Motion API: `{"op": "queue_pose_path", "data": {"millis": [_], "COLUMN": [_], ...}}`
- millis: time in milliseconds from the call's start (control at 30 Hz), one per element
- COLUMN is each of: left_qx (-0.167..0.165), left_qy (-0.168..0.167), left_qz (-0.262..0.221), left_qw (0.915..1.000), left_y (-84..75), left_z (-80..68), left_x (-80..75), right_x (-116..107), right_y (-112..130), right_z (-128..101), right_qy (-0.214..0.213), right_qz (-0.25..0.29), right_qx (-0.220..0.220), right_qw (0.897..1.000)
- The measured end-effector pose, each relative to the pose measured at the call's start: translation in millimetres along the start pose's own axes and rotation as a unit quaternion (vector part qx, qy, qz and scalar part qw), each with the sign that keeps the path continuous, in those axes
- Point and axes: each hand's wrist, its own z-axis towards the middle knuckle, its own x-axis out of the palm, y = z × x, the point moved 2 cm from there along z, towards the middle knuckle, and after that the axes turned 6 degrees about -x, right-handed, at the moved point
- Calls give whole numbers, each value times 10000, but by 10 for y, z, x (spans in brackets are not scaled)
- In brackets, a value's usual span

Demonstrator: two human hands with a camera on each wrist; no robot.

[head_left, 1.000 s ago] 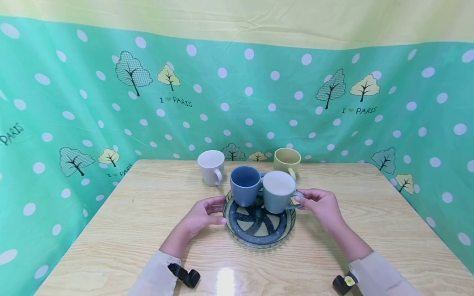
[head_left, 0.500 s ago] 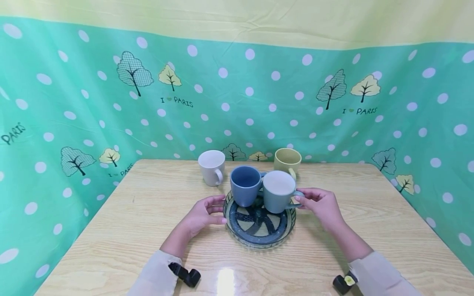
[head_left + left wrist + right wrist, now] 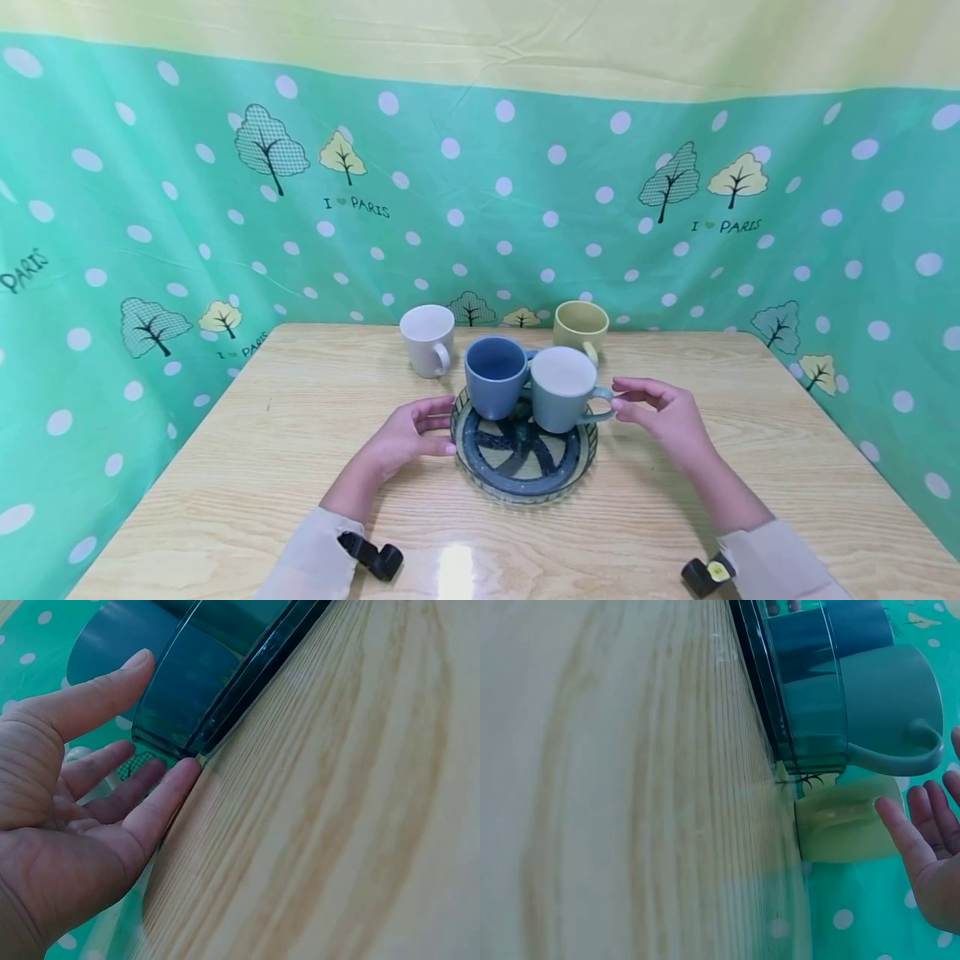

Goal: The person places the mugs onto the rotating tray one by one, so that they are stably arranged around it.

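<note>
grey-green mug [image 3: 564, 389] handle, right hand [image 3: 663, 414] now off

Light wood-grain counter [image 3: 300, 467], glossy near the front edge. Directly on it: a round glass plate [image 3: 522, 483] with dark blue pattern, at centre; a white mug [image 3: 427, 342] behind the plate to the left; a yellow mug [image 3: 581, 327] behind it to the right. Both mugs stood upright, well apart from each other.
</note>
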Motion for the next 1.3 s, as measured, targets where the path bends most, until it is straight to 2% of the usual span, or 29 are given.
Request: {"op": "queue_pose_path", "data": {"millis": [333, 667, 900, 1133, 1300], "left_qx": [54, 48, 70, 43, 82], "left_qy": [-101, -131, 99, 565, 713], "left_qz": [281, 468, 559, 671, 763], "left_qw": [9995, 9988, 9984, 9961, 9945], "left_y": [-62, -130, -144, -133, -132], "left_z": [16, 115, 171, 204, 215], "left_x": [-23, -31, -48, -86, -95], "right_x": [-107, -203, -248, -279, -291], "right_y": [9, 19, -19, -56, -59], "right_z": [-2, 68, 137, 225, 277], "right_qy": [-128, -84, 4, 86, 84], "right_qz": [-379, -164, -175, -200, -199], "right_qx": [-167, -381, -352, -241, -234], "right_qw": [9991, 9991, 9992, 9995, 9995]}}
